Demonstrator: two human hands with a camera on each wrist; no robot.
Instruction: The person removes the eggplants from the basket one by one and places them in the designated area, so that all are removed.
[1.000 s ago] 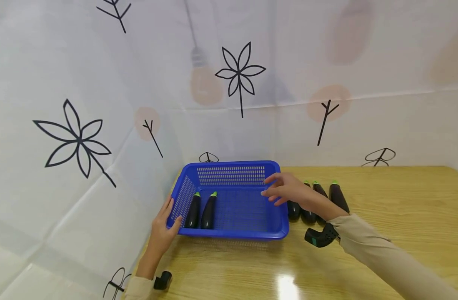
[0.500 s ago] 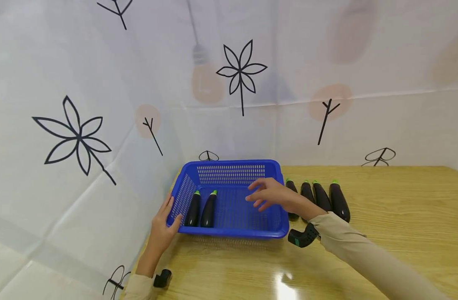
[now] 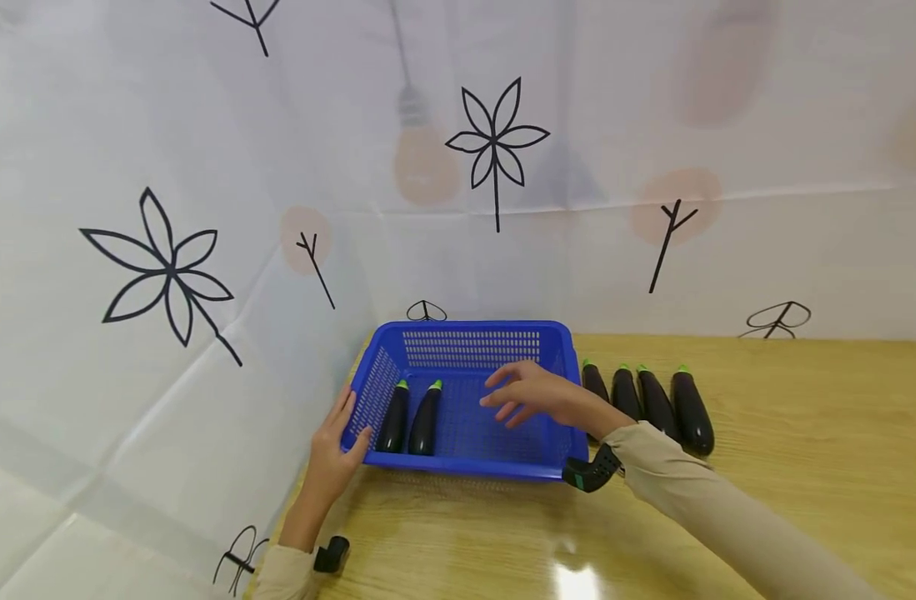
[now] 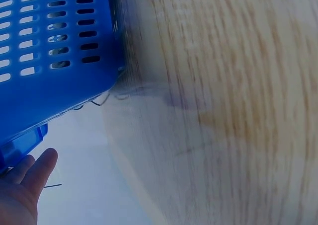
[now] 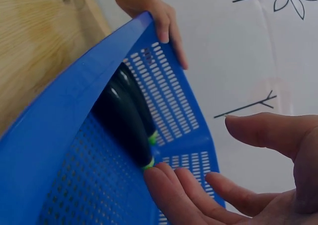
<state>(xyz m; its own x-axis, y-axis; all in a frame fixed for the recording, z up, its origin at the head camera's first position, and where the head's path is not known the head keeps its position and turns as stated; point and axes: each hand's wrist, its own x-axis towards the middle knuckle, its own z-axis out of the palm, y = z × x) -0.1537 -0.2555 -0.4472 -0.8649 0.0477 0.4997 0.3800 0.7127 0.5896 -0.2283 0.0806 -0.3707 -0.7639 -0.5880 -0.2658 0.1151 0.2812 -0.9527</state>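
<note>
In the head view, my left hand (image 3: 334, 446) holds the near left corner of a blue plastic basket (image 3: 473, 468), its fingers along the left rim and its thumb over the corner. Inside, two dark eggplants with green stem ends lie side by side: the left eggplant (image 3: 393, 419) and the right eggplant (image 3: 425, 421). Above the basket's right half is my right hand (image 3: 536, 393), fingers spread and loosely bent, holding nothing. The right wrist view shows its fingertips (image 5: 161, 185) apart from thumb, with an eggplant (image 5: 121, 118) beyond.
Several more eggplants (image 3: 692, 412) lie in a row on the wooden table (image 3: 803, 433), right of the basket; my right forearm partly covers them. A white patterned cloth (image 3: 578, 275) hangs behind the table and along its left side.
My right hand has moved left, from over the basket's right rim to further inside above it, and stays without anything in it. The left hand keeps its place on the corner.
</note>
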